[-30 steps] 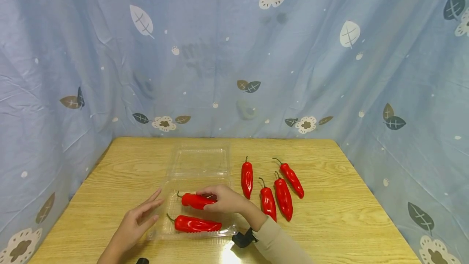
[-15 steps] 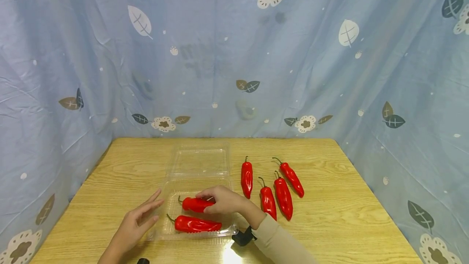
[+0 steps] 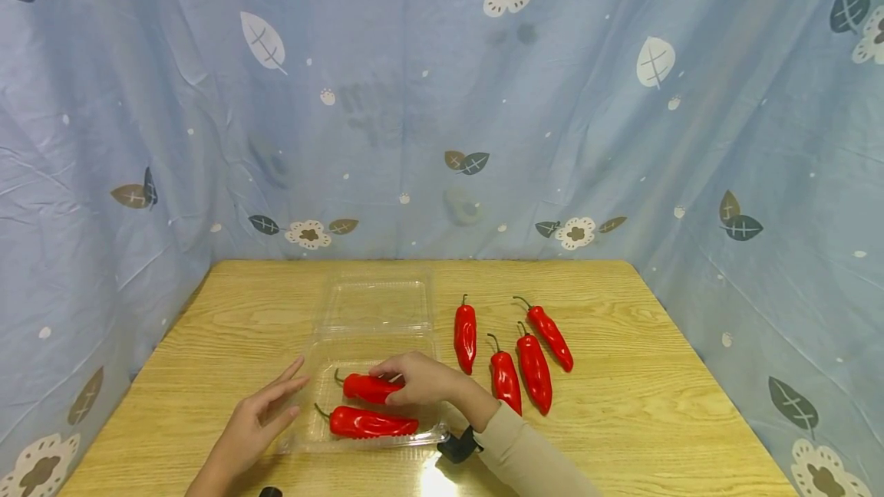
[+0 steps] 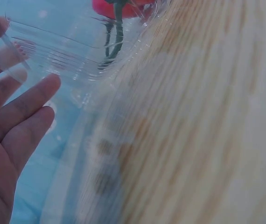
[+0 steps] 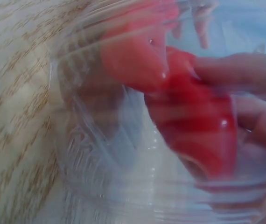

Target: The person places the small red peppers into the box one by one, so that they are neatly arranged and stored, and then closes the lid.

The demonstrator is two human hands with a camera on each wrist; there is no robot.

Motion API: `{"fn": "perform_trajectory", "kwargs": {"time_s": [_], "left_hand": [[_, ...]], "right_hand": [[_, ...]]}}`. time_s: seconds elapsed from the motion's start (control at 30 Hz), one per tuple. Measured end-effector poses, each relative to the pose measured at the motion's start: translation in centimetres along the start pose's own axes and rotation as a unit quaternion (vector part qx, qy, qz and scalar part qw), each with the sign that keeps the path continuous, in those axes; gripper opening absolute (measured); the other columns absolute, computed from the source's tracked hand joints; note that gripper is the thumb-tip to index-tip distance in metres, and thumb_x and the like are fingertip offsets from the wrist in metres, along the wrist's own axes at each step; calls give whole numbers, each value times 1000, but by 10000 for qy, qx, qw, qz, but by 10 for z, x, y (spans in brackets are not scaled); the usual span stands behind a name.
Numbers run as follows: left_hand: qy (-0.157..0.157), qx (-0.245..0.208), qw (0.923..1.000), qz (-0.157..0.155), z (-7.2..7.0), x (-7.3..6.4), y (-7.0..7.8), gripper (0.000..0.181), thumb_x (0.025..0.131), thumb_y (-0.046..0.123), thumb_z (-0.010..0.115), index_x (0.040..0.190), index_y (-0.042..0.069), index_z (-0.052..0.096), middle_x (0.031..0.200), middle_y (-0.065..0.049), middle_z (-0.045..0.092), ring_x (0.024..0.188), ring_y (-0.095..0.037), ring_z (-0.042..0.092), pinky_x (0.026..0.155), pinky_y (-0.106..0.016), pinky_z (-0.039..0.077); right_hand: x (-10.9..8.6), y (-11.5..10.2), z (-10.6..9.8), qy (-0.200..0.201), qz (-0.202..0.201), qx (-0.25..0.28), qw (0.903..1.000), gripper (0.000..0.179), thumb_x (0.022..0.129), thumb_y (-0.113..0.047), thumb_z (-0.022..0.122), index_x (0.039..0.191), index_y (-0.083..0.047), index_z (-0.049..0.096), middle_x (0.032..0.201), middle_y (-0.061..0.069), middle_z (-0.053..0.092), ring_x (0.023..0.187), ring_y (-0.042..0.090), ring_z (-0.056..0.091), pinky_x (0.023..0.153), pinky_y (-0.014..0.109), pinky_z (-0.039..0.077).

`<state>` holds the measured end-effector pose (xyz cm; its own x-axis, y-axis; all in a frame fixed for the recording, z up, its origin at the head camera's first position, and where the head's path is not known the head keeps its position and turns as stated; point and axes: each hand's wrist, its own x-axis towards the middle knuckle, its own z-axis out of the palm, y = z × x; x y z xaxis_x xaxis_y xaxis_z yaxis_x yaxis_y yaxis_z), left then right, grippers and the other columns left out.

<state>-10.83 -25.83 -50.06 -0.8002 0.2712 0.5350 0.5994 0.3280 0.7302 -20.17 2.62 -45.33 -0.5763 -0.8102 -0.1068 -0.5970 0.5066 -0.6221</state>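
My right hand (image 3: pixel 423 380) grips a red chili pepper (image 3: pixel 366 388) inside a clear plastic clamshell box (image 3: pixel 297 436). The thumb lies along the near side of this pepper and the fingers curl over its far side; its tip is hidden under the hand. A second red pepper (image 3: pixel 373 422) lies in the box in front of it, stem to the left. In the right wrist view both peppers show through the clear wall, the held pepper (image 5: pixel 203 126) between thumb and fingers. My left hand (image 3: pixel 257 419) is at the box's left side, fingers spread and holding nothing.
The transparent lid (image 3: pixel 378 305) lies folded back behind the box. To the right, several red peppers (image 3: pixel 534 374) with green stems rest on the wooden table (image 3: pixel 621 420). A blue patterned curtain (image 3: pixel 414 98) hangs behind and on both sides.
The right hand has lowered slightly toward me with its pepper, which now lies closer to the second one. The left hand has stayed in place.
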Motion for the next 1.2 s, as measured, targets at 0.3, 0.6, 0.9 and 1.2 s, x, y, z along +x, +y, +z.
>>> {"fn": "perform_trajectory", "kwargs": {"time_s": [0.3, 0.6, 0.9, 1.2], "left_hand": [[8, 57, 10000, -35, 1, 0, 1, 37, 85, -16, 56, 122, -14, 54, 150, -15, 36, 130, 3, 39, 99, -6, 38], [17, 48, 10000, -59, 1, 0, 0, 38, 85, -15, 57, 123, -13, 54, 151, -13, 35, 130, 3, 40, 99, -6, 38], [-94, 191, 9995, -240, -1, 0, -1, 37, 87, -12, 57, 124, -13, 53, 145, -31, 34, 131, 5, 37, 101, -7, 36], [-114, 173, 9993, -315, -1, -1, -1, 37, 88, -10, 57, 124, -12, 53, 143, -34, 33, 131, 6, 37, 100, -6, 36]], "right_hand": [[-1, -6, -1, -124, 39, -217, 9997, 45, 84, -7, 69, 128, -7, 59, 121, 3, 65, 107, 9, 62, 88, 13, 50], [0, -3, 1, -25, 130, 35, 9999, 45, 86, -16, 70, 128, -7, 59, 121, 2, 65, 106, 7, 63, 88, 14, 50], [2, 1, 2, 163, 120, 237, 9995, 43, 87, -17, 69, 128, -7, 60, 121, 1, 65, 106, 7, 63, 88, 16, 51], [1, -2, 2, 281, 211, -225, 9991, 45, 86, -22, 70, 129, -9, 59, 124, 0, 64, 103, 4, 58, 87, 17, 50]]}}
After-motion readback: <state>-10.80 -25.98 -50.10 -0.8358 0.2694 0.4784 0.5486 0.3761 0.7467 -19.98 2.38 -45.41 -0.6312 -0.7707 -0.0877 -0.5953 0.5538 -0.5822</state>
